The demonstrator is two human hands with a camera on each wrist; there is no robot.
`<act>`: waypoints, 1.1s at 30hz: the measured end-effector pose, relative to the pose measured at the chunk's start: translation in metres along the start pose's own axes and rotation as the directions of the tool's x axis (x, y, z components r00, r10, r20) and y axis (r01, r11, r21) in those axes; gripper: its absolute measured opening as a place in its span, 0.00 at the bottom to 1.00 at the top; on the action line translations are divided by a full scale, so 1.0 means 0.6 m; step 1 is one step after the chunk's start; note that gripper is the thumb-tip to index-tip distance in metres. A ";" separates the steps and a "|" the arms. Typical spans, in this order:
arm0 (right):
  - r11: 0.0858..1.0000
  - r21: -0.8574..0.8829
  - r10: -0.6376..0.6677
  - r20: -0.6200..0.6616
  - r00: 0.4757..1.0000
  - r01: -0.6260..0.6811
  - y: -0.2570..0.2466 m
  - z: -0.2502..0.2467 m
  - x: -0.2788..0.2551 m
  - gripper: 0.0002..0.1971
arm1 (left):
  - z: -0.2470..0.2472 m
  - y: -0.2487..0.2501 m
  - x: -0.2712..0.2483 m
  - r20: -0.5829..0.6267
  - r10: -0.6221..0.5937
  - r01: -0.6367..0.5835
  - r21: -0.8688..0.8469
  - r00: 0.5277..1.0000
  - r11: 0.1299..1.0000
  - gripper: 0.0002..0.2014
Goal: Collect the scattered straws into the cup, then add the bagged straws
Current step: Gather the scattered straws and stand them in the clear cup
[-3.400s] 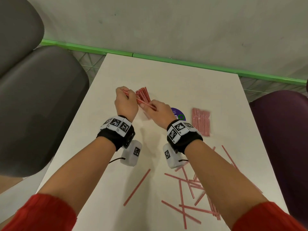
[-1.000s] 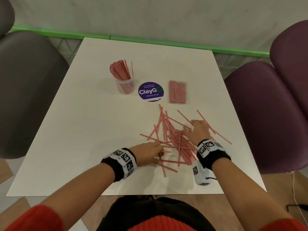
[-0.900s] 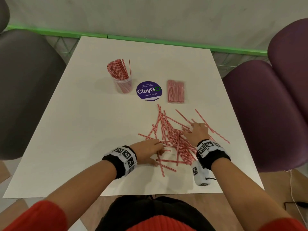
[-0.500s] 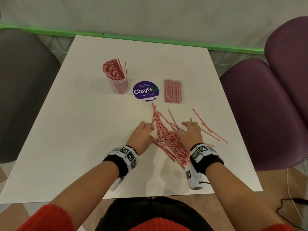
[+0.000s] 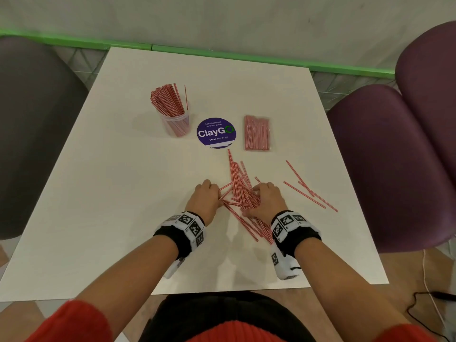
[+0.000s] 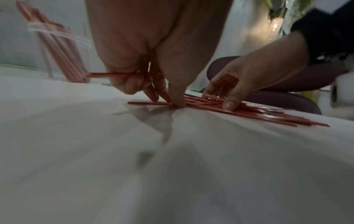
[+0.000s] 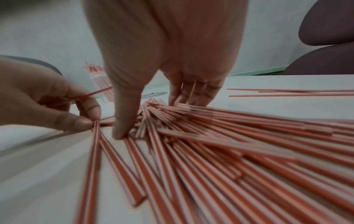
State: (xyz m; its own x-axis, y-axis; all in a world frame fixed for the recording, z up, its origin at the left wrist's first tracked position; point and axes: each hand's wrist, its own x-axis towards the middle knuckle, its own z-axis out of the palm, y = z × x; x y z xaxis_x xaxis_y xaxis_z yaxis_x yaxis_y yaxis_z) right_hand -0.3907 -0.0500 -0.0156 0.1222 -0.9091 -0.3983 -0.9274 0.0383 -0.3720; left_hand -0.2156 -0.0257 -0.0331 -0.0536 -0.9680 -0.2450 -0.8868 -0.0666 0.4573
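Scattered straws (image 5: 243,193), red-and-white striped, lie heaped in a loose fan on the near half of the white table (image 5: 111,193), between the person's two hands. The left hand (image 5: 203,199) sits at the left edge of the heap with its fingers curled; the left wrist view shows one straw (image 6: 114,74) held across those curled fingers, while the thumb tip presses another straw against the table. The right hand (image 5: 265,199) rests on the right side of the heap, its fingers straight and close together with their tips down on the straws, and its thumb planted on the table among them. A few stray straws (image 5: 308,191) lie apart to the right of that hand, toward the table edge. Farther back on the table stands a clear cup (image 5: 175,123), upright and already packed with straws that lean out to the left. To its right is a round purple ClayGo sticker (image 5: 216,132), and just right of the sticker the bagged straws (image 5: 257,133) lie flat. A grey chair (image 5: 32,134) stands left of the table, purple chairs (image 5: 394,164) right
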 end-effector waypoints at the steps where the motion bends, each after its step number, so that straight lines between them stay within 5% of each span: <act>1: 1.000 0.030 -0.008 -0.003 1.000 0.008 0.000 0.002 0.001 0.36 | 0.002 0.000 0.003 0.006 -0.003 0.003 0.010 1.000 1.000 0.14; 9: 0.999 0.028 -0.036 0.017 0.999 0.036 0.000 0.017 0.018 0.15 | -0.003 -0.002 0.015 0.031 -0.073 0.075 -0.041 0.997 0.996 0.12; 20: 0.969 -0.211 -0.113 0.071 0.991 0.126 0.002 0.007 0.020 0.13 | -0.027 -0.019 0.010 0.103 -0.045 0.049 -0.034 0.994 0.998 0.12; 33: 0.983 0.180 -0.028 -0.064 0.998 0.039 -0.007 -0.039 0.028 0.05 | -0.065 -0.011 -0.007 0.257 -0.055 0.040 0.062 0.965 0.997 0.16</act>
State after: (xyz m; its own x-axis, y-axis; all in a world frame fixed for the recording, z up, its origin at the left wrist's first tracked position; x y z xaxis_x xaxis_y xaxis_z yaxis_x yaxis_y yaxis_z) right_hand -0.3930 -0.0753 -0.0013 0.1251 -0.9346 -0.3331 -0.8433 0.0767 -0.5320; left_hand -0.1913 -0.0308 -0.0017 -0.1210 -0.8684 -0.4809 -0.9150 -0.0902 0.3932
